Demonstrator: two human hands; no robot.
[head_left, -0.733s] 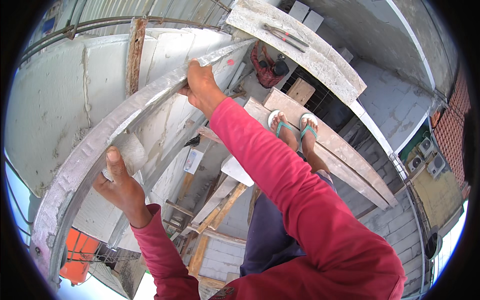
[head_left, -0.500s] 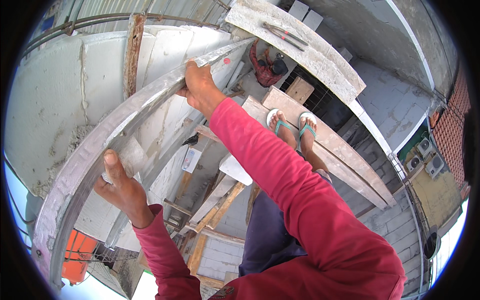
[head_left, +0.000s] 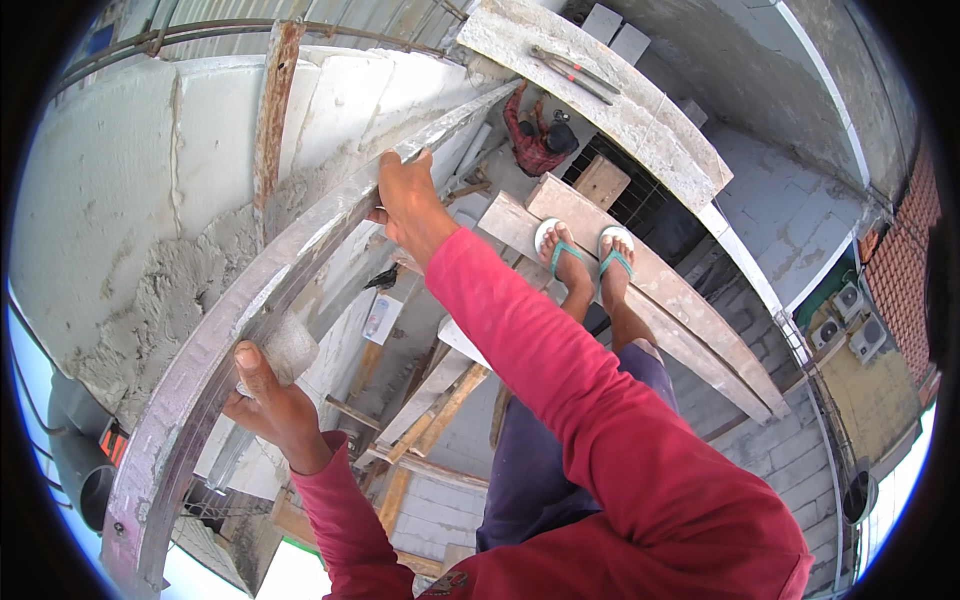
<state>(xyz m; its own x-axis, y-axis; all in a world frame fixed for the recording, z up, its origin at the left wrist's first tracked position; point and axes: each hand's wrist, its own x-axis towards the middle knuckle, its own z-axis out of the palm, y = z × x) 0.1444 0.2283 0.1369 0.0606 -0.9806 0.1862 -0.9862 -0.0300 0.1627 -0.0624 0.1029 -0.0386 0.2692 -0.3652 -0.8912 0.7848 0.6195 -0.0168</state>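
Observation:
A long metal straightedge [head_left: 232, 290], bent into a curve by the lens, runs from the lower left up to the top middle along a pale block wall [head_left: 110, 200]. My left hand [head_left: 280, 410] grips its lower part from the near side, thumb up, with the other fingers partly hidden. Farther up, my right hand [head_left: 412, 205] has its fingers hooked over the bar's top edge. Behind the bar, rough grey mortar [head_left: 165, 290] covers part of the wall. Next to my left thumb shows a whitish lump [head_left: 292, 345] that I cannot name.
My sandalled feet [head_left: 590, 255] stand on raised wooden planks [head_left: 690, 320]. Another person [head_left: 540, 145] crouches far below. Long-handled pincers [head_left: 575, 72] lie on a concrete ledge [head_left: 650, 125]. A rusty upright post [head_left: 275, 110] stands against the wall, and a grey pipe [head_left: 85, 460] is at far left.
Both hands have shifted the straightedge rightward, away from the wall. More of the grey mortar behind it now shows. My left hand is also lower.

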